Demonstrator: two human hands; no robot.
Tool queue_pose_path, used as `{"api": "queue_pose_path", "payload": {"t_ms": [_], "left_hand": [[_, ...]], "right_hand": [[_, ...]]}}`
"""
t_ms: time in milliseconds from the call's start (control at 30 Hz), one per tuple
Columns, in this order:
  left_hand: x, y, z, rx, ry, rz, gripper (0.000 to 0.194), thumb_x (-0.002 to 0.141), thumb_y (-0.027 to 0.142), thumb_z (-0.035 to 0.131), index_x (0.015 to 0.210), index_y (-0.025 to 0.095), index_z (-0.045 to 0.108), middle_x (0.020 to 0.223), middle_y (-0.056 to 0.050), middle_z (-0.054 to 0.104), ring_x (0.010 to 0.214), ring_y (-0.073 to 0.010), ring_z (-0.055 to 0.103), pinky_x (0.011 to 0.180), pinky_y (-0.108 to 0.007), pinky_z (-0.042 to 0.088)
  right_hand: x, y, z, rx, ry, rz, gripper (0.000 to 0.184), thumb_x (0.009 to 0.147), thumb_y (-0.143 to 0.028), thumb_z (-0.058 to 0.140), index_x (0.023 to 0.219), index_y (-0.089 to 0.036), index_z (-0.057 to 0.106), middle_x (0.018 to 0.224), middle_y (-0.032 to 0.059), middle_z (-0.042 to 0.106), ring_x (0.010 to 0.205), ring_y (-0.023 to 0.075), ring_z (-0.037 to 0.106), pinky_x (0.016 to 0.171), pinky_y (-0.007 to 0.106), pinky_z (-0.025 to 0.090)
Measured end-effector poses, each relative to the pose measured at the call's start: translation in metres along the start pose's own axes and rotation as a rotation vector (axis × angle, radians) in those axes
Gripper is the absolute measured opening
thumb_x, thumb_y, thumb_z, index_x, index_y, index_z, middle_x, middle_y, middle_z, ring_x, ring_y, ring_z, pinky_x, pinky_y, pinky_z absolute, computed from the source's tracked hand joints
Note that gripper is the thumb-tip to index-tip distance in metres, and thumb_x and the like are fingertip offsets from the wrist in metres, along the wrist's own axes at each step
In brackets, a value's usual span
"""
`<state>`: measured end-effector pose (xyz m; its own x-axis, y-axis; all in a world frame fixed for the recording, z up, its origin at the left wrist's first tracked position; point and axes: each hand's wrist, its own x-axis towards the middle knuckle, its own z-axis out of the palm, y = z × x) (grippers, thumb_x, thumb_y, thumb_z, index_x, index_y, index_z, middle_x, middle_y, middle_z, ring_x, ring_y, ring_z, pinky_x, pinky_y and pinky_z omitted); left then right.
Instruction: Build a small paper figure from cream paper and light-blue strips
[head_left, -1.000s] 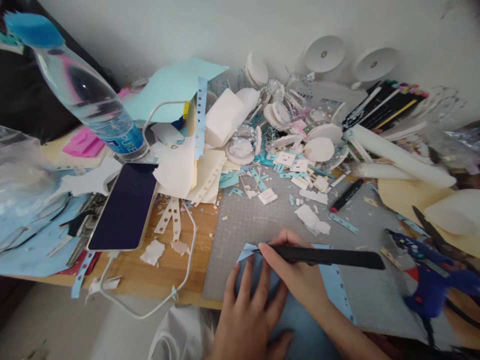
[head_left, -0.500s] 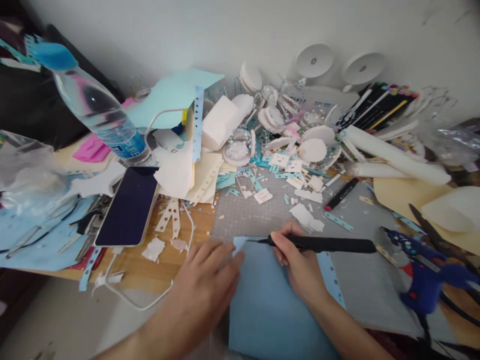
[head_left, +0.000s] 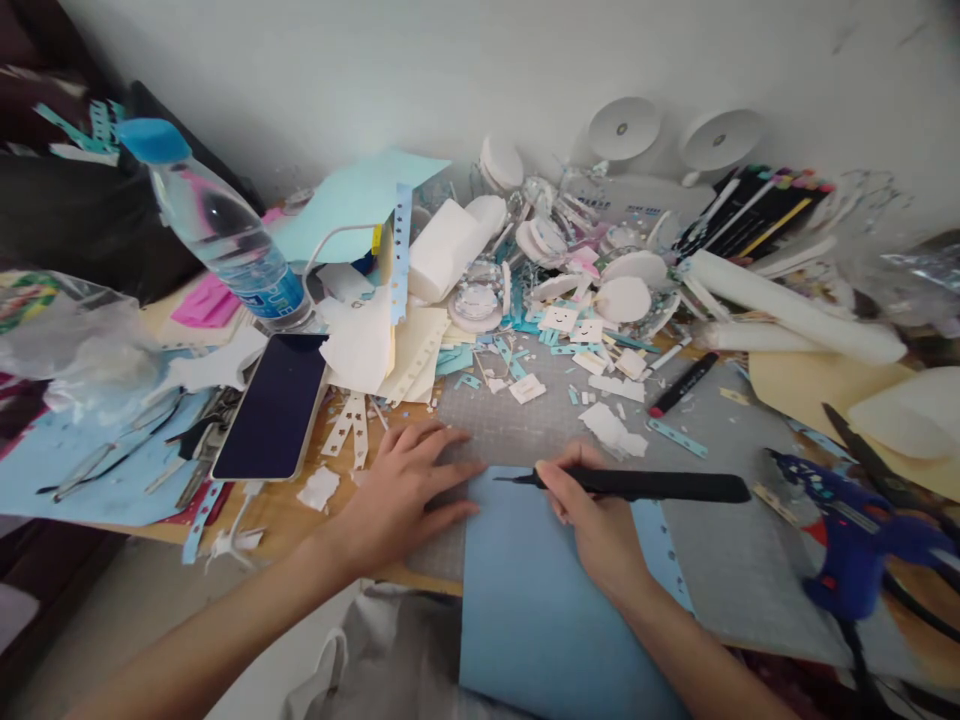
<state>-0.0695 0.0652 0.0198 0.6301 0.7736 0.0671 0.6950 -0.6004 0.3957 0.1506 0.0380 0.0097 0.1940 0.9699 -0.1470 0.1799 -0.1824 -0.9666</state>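
Note:
A sheet of blue paper (head_left: pixel 532 560) lies over the near edge of a grey cutting mat (head_left: pixel 705 540). My right hand (head_left: pixel 596 520) rests on the sheet, closed in a pen-like hold around a slim black craft knife (head_left: pixel 667 486). Its thin pointed tip lies over the sheet's top left corner. Beside that corner, my left hand (head_left: pixel 412 485) is open, fingers spread and pointing right. Two of its fingertips reach the sheet's left edge; nothing is held in it. A blue strip with punched holes (head_left: pixel 664 555) shows partly behind my right wrist.
A phone (head_left: pixel 274 405) and a water bottle (head_left: pixel 225 240) are at left. Paper scraps (head_left: pixel 615 430), a marker (head_left: pixel 684 385) and small white pieces with drawn faces (head_left: pixel 574 325) lie farther back. Scissors (head_left: pixel 862 455) and a blue glue gun (head_left: pixel 840 540) are at right.
My left hand has spread its fingers and shifted slightly up. The view has turned a little left. My right hand and the knife have barely moved.

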Motion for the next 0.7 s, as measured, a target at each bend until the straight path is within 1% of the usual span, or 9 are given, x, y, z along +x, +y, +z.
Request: {"api": "queue_pose_path", "payload": {"t_ms": [133, 300, 467, 600, 700], "left_hand": [[0.0, -0.003, 0.004, -0.028, 0.051, -0.026, 0.032, 0.088, 0.039, 0.065, 0.12, 0.038, 0.067, 0.135, -0.003, 0.057, 0.125, -0.0309, 0.043, 0.102, -0.05, 0.035], [0.001, -0.005, 0.006, -0.042, 0.063, -0.053, 0.033, 0.085, 0.041, 0.069, 0.117, 0.041, 0.068, 0.135, -0.002, 0.057, 0.124, -0.032, 0.043, 0.101, -0.051, 0.033], [0.001, -0.005, 0.006, -0.042, 0.056, -0.068, 0.032, 0.083, 0.043, 0.07, 0.115, 0.042, 0.069, 0.136, -0.001, 0.055, 0.126, -0.033, 0.041, 0.102, -0.053, 0.03], [0.001, -0.006, 0.005, -0.04, 0.051, -0.061, 0.033, 0.083, 0.043, 0.07, 0.116, 0.042, 0.069, 0.137, -0.001, 0.055, 0.127, -0.0326, 0.04, 0.101, -0.052, 0.03], [0.001, -0.005, 0.005, -0.028, 0.049, -0.053, 0.033, 0.084, 0.043, 0.069, 0.117, 0.042, 0.068, 0.137, -0.002, 0.055, 0.127, -0.0322, 0.04, 0.101, -0.052, 0.03]], "right_hand": [[0.0, -0.011, 0.006, -0.075, -0.058, 0.013, 0.035, 0.074, -0.047, 0.069, 0.061, -0.022, 0.049, 0.049, -0.0065, 0.046, 0.047, 0.0099, 0.039, 0.047, 0.024, 0.031], [0.003, -0.012, 0.011, -0.162, -0.129, 0.021, 0.036, 0.075, -0.052, 0.067, 0.065, -0.022, 0.051, 0.052, -0.005, 0.051, 0.05, 0.0112, 0.043, 0.049, 0.024, 0.034], [0.003, -0.01, 0.013, -0.204, -0.14, -0.008, 0.036, 0.076, -0.053, 0.066, 0.066, -0.022, 0.051, 0.053, -0.0044, 0.052, 0.052, 0.0124, 0.047, 0.053, 0.025, 0.037], [0.003, -0.012, 0.015, -0.225, -0.135, 0.011, 0.035, 0.076, -0.052, 0.065, 0.065, -0.022, 0.05, 0.053, -0.0042, 0.052, 0.052, 0.0122, 0.046, 0.052, 0.025, 0.036], [0.003, -0.014, 0.014, -0.239, -0.158, 0.006, 0.036, 0.077, -0.052, 0.064, 0.064, -0.022, 0.048, 0.054, -0.0039, 0.052, 0.052, 0.0122, 0.045, 0.051, 0.025, 0.035]]}}
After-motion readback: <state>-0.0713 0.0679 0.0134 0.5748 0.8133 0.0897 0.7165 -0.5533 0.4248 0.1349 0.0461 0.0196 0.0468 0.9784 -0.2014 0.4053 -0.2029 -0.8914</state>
